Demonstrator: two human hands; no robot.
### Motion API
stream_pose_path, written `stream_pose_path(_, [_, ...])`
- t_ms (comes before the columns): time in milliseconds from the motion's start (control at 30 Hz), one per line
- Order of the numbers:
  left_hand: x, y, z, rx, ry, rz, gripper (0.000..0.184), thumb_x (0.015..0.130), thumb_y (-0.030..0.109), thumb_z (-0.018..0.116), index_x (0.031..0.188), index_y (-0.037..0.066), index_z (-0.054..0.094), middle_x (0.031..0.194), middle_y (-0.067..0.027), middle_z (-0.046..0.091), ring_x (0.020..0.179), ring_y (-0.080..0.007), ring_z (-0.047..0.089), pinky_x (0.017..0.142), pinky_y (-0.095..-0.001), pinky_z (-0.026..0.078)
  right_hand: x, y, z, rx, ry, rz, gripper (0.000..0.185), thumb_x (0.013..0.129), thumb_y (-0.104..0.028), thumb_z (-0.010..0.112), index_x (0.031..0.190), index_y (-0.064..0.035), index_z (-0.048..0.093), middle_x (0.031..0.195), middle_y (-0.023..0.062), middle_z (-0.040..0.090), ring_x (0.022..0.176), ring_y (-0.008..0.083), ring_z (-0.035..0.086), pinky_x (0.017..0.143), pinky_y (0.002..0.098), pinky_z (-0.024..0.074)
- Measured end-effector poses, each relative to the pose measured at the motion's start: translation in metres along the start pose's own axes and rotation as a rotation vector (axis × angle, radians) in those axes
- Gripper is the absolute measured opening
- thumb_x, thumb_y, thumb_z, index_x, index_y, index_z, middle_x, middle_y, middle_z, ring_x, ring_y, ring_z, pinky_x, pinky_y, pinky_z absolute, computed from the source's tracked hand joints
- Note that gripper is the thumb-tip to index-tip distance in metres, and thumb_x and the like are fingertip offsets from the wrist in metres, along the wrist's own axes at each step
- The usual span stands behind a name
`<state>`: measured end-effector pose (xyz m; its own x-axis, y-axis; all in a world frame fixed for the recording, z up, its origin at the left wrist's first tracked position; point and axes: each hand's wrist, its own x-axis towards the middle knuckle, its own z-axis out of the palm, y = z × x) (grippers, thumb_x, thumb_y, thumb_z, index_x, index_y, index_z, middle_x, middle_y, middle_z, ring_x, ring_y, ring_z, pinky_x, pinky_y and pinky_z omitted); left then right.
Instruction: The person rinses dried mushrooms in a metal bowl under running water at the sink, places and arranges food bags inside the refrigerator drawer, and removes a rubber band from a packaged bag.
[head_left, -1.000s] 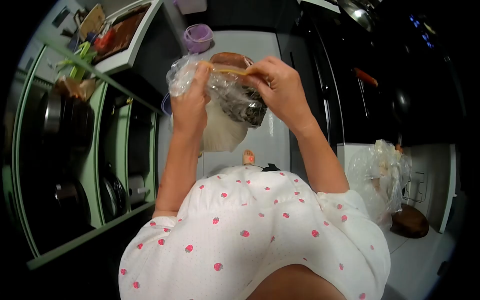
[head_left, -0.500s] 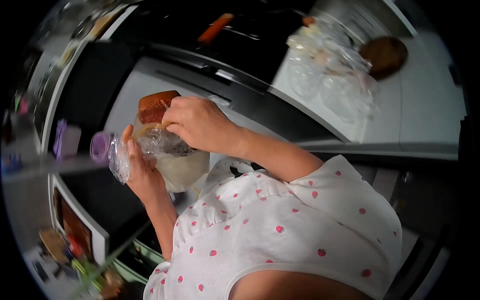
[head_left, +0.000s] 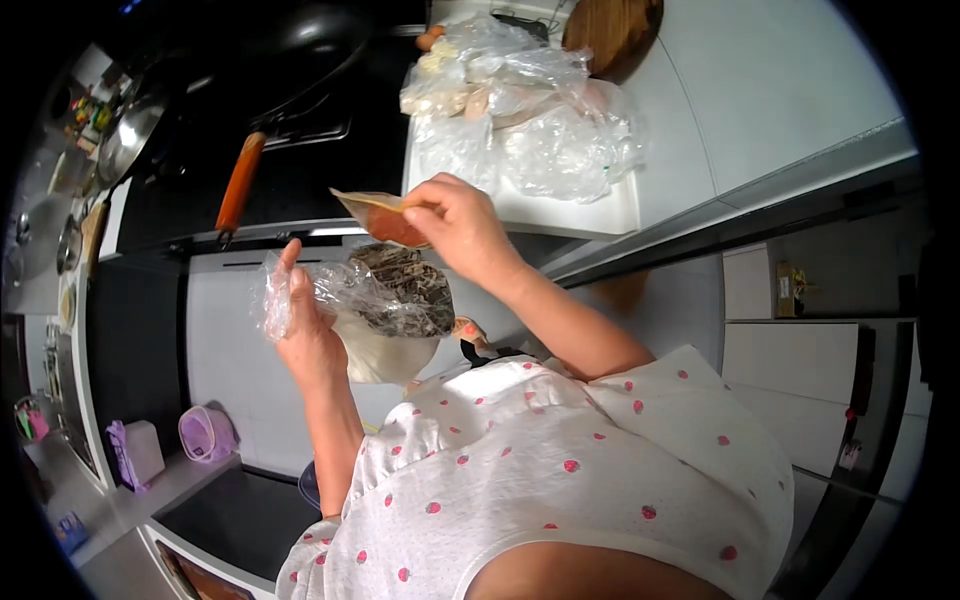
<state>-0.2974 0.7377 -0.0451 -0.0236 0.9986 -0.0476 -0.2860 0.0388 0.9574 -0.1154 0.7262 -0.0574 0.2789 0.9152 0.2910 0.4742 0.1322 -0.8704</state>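
Note:
My left hand (head_left: 305, 335) grips a crinkled clear plastic bag (head_left: 335, 285), thumb and a finger pointing up. Dark dried leafy strips (head_left: 405, 290) fill the bag's right part. Just below hangs a rounded whitish thing (head_left: 385, 350), perhaps a full bag; how it is held is hidden. Pinched in my right hand (head_left: 460, 225) is a small flat packet (head_left: 395, 225) with reddish-brown contents and a pale clear corner. It is raised above the dried strips, close to the counter's front edge.
Beyond the hands, a black stove carries a pan with an orange handle (head_left: 240, 185). Several clear plastic bags (head_left: 560, 140) lie on the white counter beside a round wooden board (head_left: 615, 35). A purple basket (head_left: 207, 433) stands at lower left.
My right hand has lifted the packet up and right, away from the bag, uncovering the dark dried strips. The left hand keeps its hold. The view has turned, showing more stove and counter.

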Motion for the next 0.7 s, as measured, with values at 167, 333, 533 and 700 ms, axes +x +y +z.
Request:
stream_pose_path(167, [0.012,-0.017,0.055,-0.002,-0.057,-0.067,0.034,0.087,0.025,0.055,0.114,0.004,0.054,0.065,0.0090,0.034,0.051,0.0002,0.025,0.043,-0.0167,0.019,0.025,0.071,-0.058,0.064,0.093,0.209,0.009,0.075,-0.010,0.058,0.077,-0.0029,0.062,0.072,0.0125,0.062,0.066,0.0247,0.060,0.065,0.0326,0.0463])
stream_pose_path(333, [0.028,-0.025,0.092,0.033,-0.106,-0.064,0.033,0.086,0.026,0.056,0.112,0.005,0.056,0.067,0.0094,0.038,0.052,0.0010,0.027,0.043,-0.0158,0.020,0.057,0.118,-0.112,0.025,0.206,0.261,0.011,0.077,-0.008,0.058,0.084,-0.0021,0.064,0.075,0.0094,0.064,0.065,0.0149,0.059,0.062,0.0272,0.0453])
stream_pose_path(533, [0.040,-0.024,0.121,0.001,-0.113,-0.076,0.031,0.087,0.024,0.056,0.110,0.004,0.056,0.068,0.0091,0.038,0.052,0.0008,0.027,0.043,-0.0159,0.019,0.075,0.148,-0.128,-0.495,0.155,0.260,0.017,0.076,-0.013,0.059,0.090,-0.0049,0.064,0.092,0.0121,0.062,0.084,0.0307,0.057,0.077,0.0364,0.0448])
stream_pose_path(700, [0.043,-0.025,0.123,-0.027,-0.105,-0.073,0.030,0.087,0.022,0.055,0.109,0.003,0.056,0.069,0.0087,0.038,0.052,0.0007,0.028,0.043,-0.0156,0.020,0.074,0.123,-0.108,-0.481,0.170,-0.051,0.027,0.074,-0.015,0.062,0.099,-0.0060,0.061,0.110,0.0122,0.056,0.098,0.0308,0.053,0.084,0.0370,0.0428])
